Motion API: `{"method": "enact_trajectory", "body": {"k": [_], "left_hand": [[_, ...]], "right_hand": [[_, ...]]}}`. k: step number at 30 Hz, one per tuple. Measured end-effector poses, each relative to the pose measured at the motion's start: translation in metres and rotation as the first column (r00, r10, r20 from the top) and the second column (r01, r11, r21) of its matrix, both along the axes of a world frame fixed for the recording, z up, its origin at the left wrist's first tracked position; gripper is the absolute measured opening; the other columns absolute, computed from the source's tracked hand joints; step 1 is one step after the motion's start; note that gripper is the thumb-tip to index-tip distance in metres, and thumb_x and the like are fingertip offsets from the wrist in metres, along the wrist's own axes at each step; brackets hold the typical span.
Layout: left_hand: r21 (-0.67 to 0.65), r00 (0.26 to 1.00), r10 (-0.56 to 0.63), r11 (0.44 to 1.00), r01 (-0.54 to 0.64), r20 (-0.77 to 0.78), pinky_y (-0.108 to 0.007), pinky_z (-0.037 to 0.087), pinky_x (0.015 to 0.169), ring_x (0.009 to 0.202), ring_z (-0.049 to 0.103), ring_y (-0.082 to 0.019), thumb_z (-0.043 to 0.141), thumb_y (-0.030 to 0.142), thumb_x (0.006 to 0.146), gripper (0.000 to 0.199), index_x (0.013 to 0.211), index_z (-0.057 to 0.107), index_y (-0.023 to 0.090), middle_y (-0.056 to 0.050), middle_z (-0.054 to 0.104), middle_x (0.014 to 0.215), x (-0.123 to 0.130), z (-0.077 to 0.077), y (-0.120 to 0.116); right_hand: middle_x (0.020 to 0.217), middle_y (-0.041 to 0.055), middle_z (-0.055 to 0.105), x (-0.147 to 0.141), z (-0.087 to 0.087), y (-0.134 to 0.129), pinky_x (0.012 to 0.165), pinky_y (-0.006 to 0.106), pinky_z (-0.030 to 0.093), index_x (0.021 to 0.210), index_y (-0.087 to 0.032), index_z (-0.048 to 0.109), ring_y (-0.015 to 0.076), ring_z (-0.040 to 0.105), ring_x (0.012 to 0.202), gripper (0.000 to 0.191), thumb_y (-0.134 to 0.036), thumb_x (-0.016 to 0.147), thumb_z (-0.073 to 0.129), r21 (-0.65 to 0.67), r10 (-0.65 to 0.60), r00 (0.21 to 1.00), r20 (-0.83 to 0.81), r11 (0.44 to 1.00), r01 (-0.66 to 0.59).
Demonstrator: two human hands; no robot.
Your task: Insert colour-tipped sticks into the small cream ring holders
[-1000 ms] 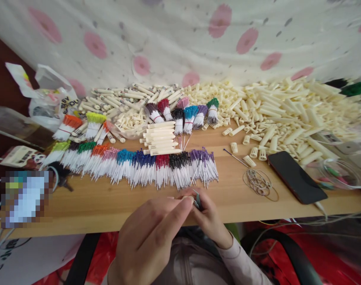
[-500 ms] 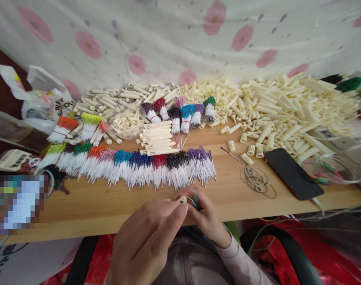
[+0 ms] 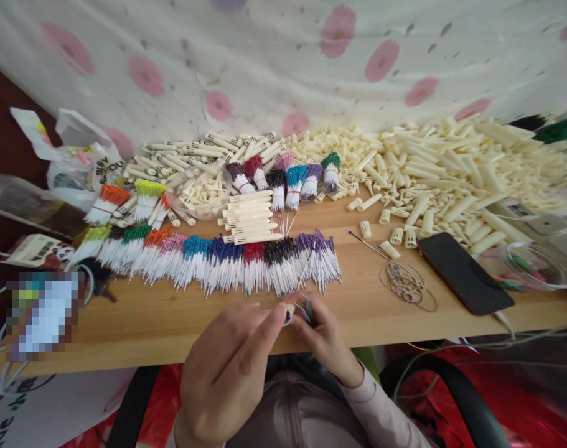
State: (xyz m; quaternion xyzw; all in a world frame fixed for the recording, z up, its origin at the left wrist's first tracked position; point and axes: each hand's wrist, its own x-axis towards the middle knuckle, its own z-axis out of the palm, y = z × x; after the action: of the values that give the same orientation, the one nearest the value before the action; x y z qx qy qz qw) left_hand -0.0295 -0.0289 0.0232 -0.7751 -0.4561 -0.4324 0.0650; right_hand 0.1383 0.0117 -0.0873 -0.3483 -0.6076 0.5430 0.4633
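My left hand [image 3: 231,367] is closed, thumb and finger pinching a cream pen barrel [image 3: 289,312] with coloured tips showing in its end. Most of the barrel is hidden by my fingers. Close beside it on the right, my right hand [image 3: 328,342] is closed on pale teal tweezers [image 3: 307,308]. Whether their tips touch the barrel cannot be made out. Beyond both hands, pen refills [image 3: 218,264] lie in a row sorted by colour, white shafts toward me. A stack of cream pen barrels [image 3: 250,218] sits behind them.
Rubber-banded refill bundles [image 3: 295,185] stand farther back. Loose cream pen parts [image 3: 432,162] pile up along the curtain. On the right lie a phone [image 3: 465,272], a coiled cord [image 3: 403,283] and a single refill [image 3: 367,244]. A plastic bag [image 3: 80,165] is at the left.
The barrel's end has turned more toward me, showing its coloured tips. Both hands stay close together; the whole view has shifted slightly.
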Motion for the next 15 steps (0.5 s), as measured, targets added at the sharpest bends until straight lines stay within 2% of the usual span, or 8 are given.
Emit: {"method": "enact_trajectory", "body": {"k": [7, 15], "left_hand": [[0.018, 0.992, 0.083, 0.996, -0.085, 0.094, -0.025, 0.062, 0.084, 0.086, 0.076, -0.013, 0.068, -0.004, 0.088, 0.06, 0.144, 0.057, 0.018, -0.004, 0.08, 0.097, 0.002, -0.005, 0.003], [0.016, 0.988, 0.037, 0.999, -0.04, 0.15, -0.025, 0.061, 0.084, 0.087, 0.074, -0.012, 0.066, -0.008, 0.087, 0.054, 0.136, 0.063, 0.015, -0.003, 0.079, 0.093, 0.003, -0.01, 0.002]], "right_hand": [[0.102, 0.0047, 0.072, 0.0, 0.0, 0.0, 0.087, 0.033, 0.055, 0.106, -0.025, 0.067, 0.0202, 0.069, 0.095, 0.014, -0.037, 0.1, 0.064, 0.018, -0.026, 1.0, 0.009, 1.0, 0.026], [0.101, 0.0048, 0.073, 0.0, 0.002, -0.001, 0.085, 0.032, 0.054, 0.106, -0.025, 0.068, 0.0207, 0.069, 0.094, 0.013, -0.035, 0.1, 0.063, 0.035, -0.067, 0.996, 0.051, 0.997, 0.065]]}}
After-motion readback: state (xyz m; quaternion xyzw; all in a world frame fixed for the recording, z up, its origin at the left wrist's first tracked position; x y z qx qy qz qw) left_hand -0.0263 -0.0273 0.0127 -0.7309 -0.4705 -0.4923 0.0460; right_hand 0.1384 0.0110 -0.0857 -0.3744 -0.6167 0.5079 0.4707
